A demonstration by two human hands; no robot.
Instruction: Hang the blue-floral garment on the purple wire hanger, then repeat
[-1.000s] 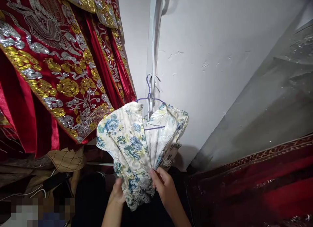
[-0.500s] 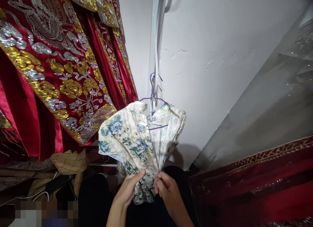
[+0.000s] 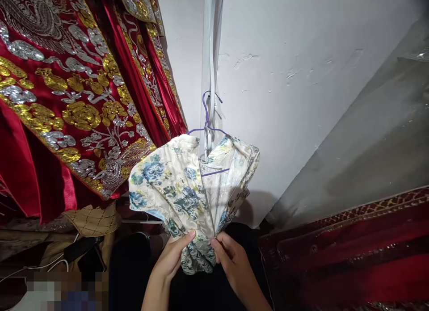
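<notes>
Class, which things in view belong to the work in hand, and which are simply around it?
Part of the work:
- floral garment
- purple hanger inside it
- left hand, holding its side
- right hand, pinching its front edge

Just around:
- red embroidered cloth
- tan quilted item
- dark red material, lower right

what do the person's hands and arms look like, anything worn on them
The left hand and right hand are ungloved, and no sleeve shows on the forearms. No watch, bracelet or ring can be seen on the parts in view.
</notes>
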